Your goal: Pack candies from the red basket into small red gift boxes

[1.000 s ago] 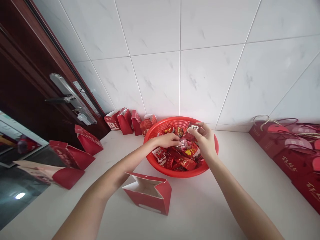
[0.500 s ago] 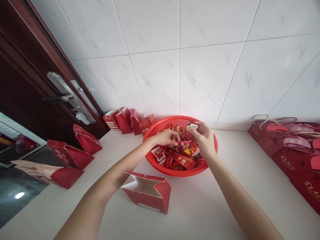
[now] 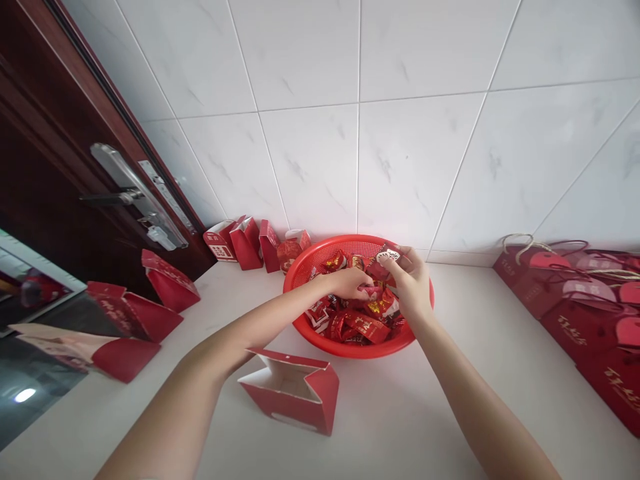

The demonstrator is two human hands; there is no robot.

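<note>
- The basket is round and bright red, with tiny holes in its far side. It sits on the white worktop, in the middle, near the wall.
- Lots of shiny sweets lie in it in a messy heap. Most are red, some with gold or white bits.
- The right hand pinches a small dark red and white packet over the right side of the basket.
- The left hand reaches in with bent fingers touching a pinkish-red sweet. I can't tell if it grips it.
- A red paper box stands on the near side of the basket, its top open and its inside white.
- Red bags stand on the right.
</note>
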